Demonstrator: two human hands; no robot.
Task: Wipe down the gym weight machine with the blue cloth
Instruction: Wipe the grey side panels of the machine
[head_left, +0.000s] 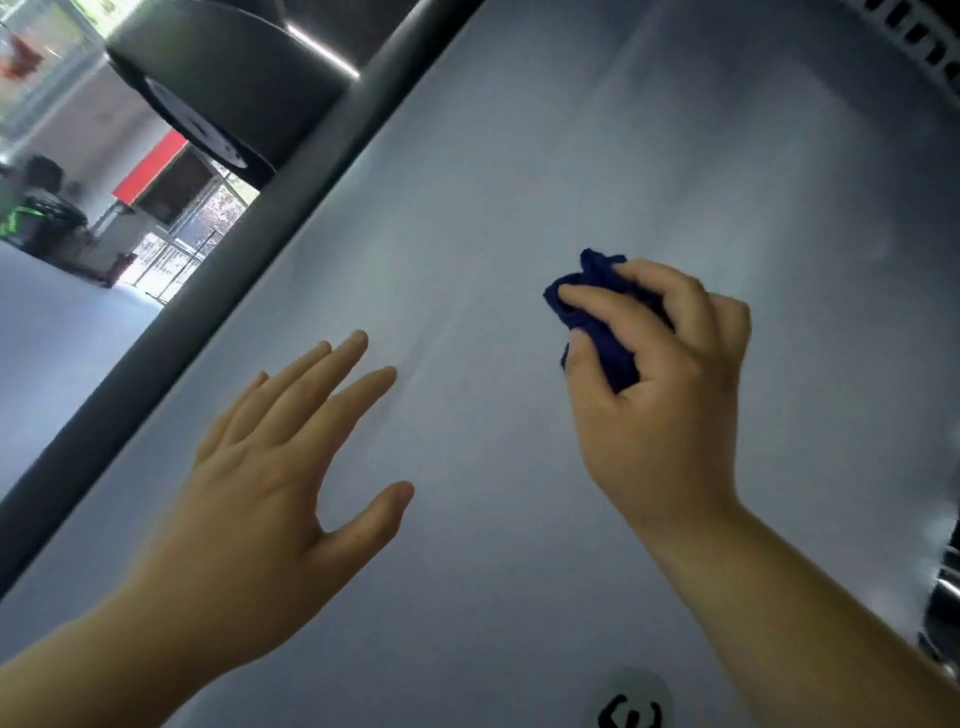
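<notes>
The pale grey panel of the gym weight machine fills most of the view, smooth and tilted across the picture, with faint streaks on it. Along the panel's left edge runs a dark grey frame bar, slanting from the lower left corner up toward the top. Beyond that bar, above the panel's upper left side, sits a black padded roller with a pale round end cap. Further off to the left of the panel lie a light floor and a bright window (both blurred, little detail to read).

Over the lower left part of the panel is the left hand, back toward the camera, fingers straight and slightly spread, thumb held out to the side, holding nothing. Whether its palm touches the panel cannot be told.

Over the middle of the panel, a little to the right, the right hand has its fingers and thumb curled round the blue cloth, which is bunched into a dark wad. The cloth sticks out past the fingertips and lies against the panel.

At the panel's bottom edge, between the two forearms, is a small round sticker with a black mark, partly cut off.
</notes>
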